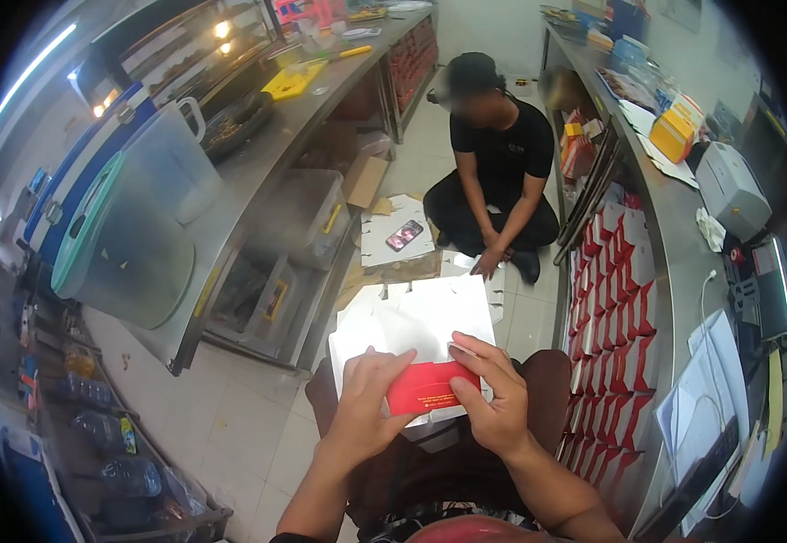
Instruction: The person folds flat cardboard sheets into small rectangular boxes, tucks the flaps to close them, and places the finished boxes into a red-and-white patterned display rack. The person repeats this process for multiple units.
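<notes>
In front of my lap, my left hand [368, 398] and my right hand [495, 391] grip a red cardboard panel [431, 391] from its two ends, thumbs on its near face. Small yellow print runs along that panel. White card blanks [416, 312] with notched edges lie flat on my lap just beyond it. Whether the red panel is a folded part of the top blank or a separate piece, I cannot tell. Both hands have their fingers bent around the card, and the fingers behind it are partly hidden.
A person in black [502, 136] sits cross-legged on the floor ahead, near a phone [404, 235] on white card. Red-and-white folded boxes [612, 335] are stacked under the right counter. Along the left runs a steel counter [257, 181] with a large clear tub [126, 253].
</notes>
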The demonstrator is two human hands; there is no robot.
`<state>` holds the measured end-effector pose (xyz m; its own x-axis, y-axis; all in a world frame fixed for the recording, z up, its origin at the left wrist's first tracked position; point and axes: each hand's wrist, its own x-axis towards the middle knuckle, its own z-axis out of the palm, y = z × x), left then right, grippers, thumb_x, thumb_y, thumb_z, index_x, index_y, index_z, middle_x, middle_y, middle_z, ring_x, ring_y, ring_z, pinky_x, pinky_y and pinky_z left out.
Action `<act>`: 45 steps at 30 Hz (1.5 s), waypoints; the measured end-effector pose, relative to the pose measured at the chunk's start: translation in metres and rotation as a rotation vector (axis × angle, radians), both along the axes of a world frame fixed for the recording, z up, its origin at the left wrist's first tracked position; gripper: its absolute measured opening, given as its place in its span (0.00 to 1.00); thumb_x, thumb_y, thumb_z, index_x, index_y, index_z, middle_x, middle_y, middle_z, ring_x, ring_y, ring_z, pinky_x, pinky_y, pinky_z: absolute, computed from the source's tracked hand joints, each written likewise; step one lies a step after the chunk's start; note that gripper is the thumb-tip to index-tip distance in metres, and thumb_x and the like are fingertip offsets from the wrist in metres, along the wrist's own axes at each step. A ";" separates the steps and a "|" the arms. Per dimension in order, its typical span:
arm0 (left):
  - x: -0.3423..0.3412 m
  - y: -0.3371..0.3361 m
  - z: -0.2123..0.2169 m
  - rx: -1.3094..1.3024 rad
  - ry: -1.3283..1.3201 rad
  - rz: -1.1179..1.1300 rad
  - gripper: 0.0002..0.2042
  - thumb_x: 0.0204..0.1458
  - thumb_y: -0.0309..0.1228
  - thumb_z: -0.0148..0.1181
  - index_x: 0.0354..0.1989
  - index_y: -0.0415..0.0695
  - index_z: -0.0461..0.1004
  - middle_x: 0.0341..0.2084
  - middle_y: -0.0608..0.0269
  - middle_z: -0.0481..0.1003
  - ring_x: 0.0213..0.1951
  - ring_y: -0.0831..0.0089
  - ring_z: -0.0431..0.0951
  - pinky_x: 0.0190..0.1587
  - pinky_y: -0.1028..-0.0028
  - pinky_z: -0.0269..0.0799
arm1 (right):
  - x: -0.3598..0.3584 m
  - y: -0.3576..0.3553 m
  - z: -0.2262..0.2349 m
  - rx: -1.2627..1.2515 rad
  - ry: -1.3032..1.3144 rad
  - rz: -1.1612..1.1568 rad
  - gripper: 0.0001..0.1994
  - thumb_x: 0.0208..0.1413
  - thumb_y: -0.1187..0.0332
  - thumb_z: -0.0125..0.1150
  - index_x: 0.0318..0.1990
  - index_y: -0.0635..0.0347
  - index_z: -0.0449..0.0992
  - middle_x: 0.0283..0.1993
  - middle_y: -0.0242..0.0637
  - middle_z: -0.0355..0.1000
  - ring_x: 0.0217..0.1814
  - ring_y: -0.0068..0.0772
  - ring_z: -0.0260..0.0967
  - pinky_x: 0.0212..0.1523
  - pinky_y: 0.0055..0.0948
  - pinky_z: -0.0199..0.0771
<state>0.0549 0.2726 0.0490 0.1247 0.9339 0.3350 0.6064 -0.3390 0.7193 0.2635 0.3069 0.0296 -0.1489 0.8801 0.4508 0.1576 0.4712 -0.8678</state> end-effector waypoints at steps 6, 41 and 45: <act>-0.008 -0.001 -0.006 0.111 0.175 0.140 0.33 0.40 0.24 0.78 0.60 0.51 0.79 0.62 0.52 0.69 0.62 0.50 0.68 0.62 0.57 0.70 | 0.021 0.008 -0.017 0.052 0.039 0.072 0.12 0.62 0.75 0.63 0.51 0.69 0.81 0.61 0.52 0.76 0.61 0.47 0.75 0.60 0.37 0.76; -0.114 -0.085 -0.061 0.089 -0.592 0.432 0.20 0.67 0.21 0.51 0.67 0.37 0.67 0.62 0.46 0.73 0.55 0.57 0.81 0.54 0.62 0.82 | 0.072 -0.033 -0.056 -0.833 0.444 -0.056 0.13 0.58 0.73 0.66 0.49 0.69 0.77 0.37 0.38 0.80 0.29 0.27 0.78 0.29 0.23 0.78; -0.114 -0.122 -0.067 -0.129 -0.738 0.181 0.19 0.68 0.26 0.54 0.65 0.36 0.68 0.57 0.45 0.75 0.54 0.57 0.81 0.55 0.58 0.81 | 0.020 -0.081 -0.043 -0.449 0.315 -0.219 0.05 0.58 0.78 0.64 0.41 0.65 0.77 0.37 0.36 0.78 0.36 0.24 0.76 0.33 0.23 0.76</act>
<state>-0.0587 0.1508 -0.0178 -0.2469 0.9559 0.1591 -0.0075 -0.1660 0.9861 0.2840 0.2254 -0.0137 0.1382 0.9902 0.0200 -0.0879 0.0323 -0.9956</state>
